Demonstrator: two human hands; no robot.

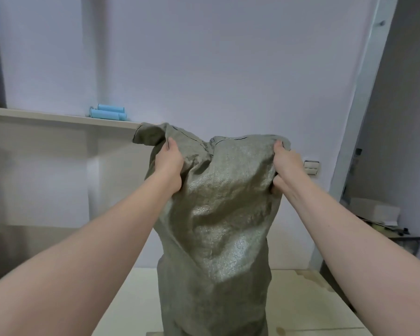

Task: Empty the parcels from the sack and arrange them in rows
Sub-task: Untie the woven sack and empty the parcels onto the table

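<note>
The left hand [170, 163] and right hand [285, 166] each hold a tight grip on the sack [218, 226] by its upper corners over the table [301, 299], likely to tip parcels out

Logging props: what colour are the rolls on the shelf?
Light blue rolls, clearest in the head view.

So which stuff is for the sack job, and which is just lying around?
For the job:
- sack, gripped near its top by the left hand and the right hand
- table under it
(no parcels showing yet)

Just lying about:
- blue rolls on the shelf
- white box
- wall switch
</note>
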